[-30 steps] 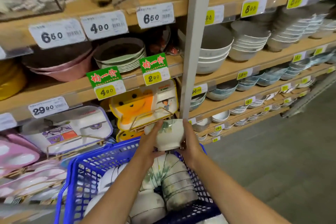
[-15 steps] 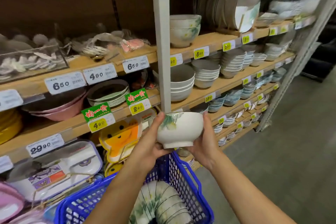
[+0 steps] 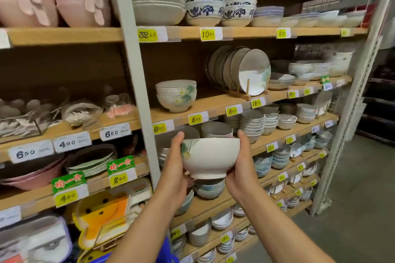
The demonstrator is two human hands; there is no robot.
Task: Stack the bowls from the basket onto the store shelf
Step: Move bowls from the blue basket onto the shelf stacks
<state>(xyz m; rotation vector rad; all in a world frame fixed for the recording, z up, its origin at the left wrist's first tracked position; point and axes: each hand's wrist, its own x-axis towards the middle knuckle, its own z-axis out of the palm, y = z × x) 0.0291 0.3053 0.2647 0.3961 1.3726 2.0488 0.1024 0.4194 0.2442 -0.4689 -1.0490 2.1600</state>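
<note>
Raised clear of the blue basket (image 3: 165, 251), a white floral bowl (image 3: 210, 157) now hangs upright below the matching two-bowl stack (image 3: 176, 98).
Left hand (image 3: 175, 174) and right hand (image 3: 242, 172) cup its sides; judged best: keep it level, centre it over that stack, lower gently.

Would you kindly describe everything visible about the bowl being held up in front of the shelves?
The bowl is white and glossy, seemingly ceramic, with a green leaf motif on its left side and a narrow foot ring underneath. It is upright, rim level, held in the air in front of the shelving, resting on nothing. The left hand cups its left wall, the right hand its right, thumbs at the rim and fingers beneath. Its inside is out of sight.
</note>
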